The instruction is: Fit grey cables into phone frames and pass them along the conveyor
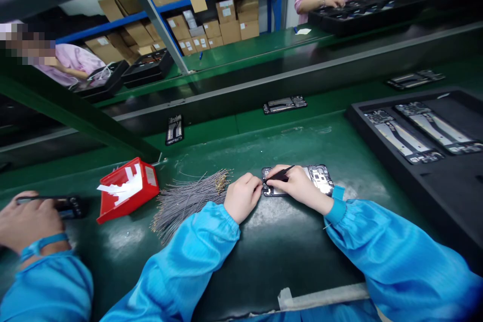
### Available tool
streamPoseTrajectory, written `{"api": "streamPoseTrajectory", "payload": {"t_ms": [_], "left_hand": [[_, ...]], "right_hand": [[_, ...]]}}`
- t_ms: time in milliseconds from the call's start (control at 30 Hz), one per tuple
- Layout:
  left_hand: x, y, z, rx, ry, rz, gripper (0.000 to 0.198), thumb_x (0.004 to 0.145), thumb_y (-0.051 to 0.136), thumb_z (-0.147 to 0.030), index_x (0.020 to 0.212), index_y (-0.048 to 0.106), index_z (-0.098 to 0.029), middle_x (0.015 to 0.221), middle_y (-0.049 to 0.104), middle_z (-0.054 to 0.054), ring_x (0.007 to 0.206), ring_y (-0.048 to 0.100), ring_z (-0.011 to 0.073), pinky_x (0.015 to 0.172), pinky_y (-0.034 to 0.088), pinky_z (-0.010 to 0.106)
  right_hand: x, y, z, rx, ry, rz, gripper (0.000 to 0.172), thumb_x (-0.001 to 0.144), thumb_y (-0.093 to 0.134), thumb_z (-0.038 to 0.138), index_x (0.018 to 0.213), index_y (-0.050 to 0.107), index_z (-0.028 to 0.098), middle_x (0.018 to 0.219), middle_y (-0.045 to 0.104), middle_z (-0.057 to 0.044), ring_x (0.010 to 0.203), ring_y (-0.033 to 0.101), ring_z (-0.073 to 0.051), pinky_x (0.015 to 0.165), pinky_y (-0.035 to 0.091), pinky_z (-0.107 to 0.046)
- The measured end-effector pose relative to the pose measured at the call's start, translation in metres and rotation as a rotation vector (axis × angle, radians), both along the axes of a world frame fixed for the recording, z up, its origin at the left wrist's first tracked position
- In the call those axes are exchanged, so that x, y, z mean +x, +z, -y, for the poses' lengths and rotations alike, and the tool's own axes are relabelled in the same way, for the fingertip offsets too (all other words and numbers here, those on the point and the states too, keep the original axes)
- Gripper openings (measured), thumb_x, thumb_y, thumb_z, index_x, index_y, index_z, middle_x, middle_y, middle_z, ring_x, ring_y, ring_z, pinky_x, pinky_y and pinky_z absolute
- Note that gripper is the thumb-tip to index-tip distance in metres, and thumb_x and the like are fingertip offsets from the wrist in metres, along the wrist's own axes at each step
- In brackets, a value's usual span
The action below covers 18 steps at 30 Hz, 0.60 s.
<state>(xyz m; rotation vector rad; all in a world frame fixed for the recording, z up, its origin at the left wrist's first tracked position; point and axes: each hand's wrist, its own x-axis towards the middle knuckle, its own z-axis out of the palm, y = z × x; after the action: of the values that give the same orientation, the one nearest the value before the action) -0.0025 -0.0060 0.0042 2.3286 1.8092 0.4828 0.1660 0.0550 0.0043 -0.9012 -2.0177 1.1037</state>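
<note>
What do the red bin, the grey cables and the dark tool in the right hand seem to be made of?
Red bin: probably moulded plastic, slightly glossy, judging by its even colour and thin, rigid-looking walls.
Grey cables: likely plastic-sheathed wire, dull; their gold-coloured ends look like metal.
Dark tool: perhaps matte plastic, evenly black; the right hand covers part, leaving this open.

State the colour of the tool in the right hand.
The tool is black, clearest in head view.
</note>
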Motion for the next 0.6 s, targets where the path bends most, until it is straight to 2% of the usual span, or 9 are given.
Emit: {"api": "streamPoseTrajectory", "payload": {"t_ms": [233,433,600], "left_hand": [[-0.0022,-0.0009,0.0001,0.003,-0.038,0.002,0.012,0.085,0.046,-0.021,0.079,0.055,-0.019,0.077,0.053,0.0,0.072,0.053,0.0114,0.062,0.04,0.02],[-0.0013,0.0017,0.0002,-0.011,-0.03,0.014,0.012,0.085,0.046,-0.02,0.079,0.056,-0.019,0.077,0.054,0.0,0.071,0.053,0.0113,0.063,0.04,0.02],[-0.0011,0.0006,0.0005,-0.015,-0.026,0.02,0.011,0.085,0.046,-0.02,0.079,0.056,-0.019,0.077,0.053,0.0,0.072,0.053,0.0114,0.063,0.04,0.02]], "right_hand": [[-0.0016,-0.0022,0.0041,0.177,0.062,0.037,0.006,0.076,0.06,0.017,0.08,0.064,0.016,0.081,0.066,-0.005,0.076,0.061,-0.017,0.07,0.046,-0.028],[-0.0016,-0.0012,0.0007,0.076,0.025,0.025,0.004,0.075,0.061,0.017,0.077,0.064,0.016,0.08,0.067,-0.004,0.077,0.062,-0.016,0.072,0.047,-0.027],[-0.0013,-0.0017,0.0005,0.056,0.019,0.017,0.005,0.074,0.062,0.017,0.078,0.065,0.015,0.08,0.067,-0.004,0.078,0.062,-0.016,0.073,0.047,-0.027]]}}
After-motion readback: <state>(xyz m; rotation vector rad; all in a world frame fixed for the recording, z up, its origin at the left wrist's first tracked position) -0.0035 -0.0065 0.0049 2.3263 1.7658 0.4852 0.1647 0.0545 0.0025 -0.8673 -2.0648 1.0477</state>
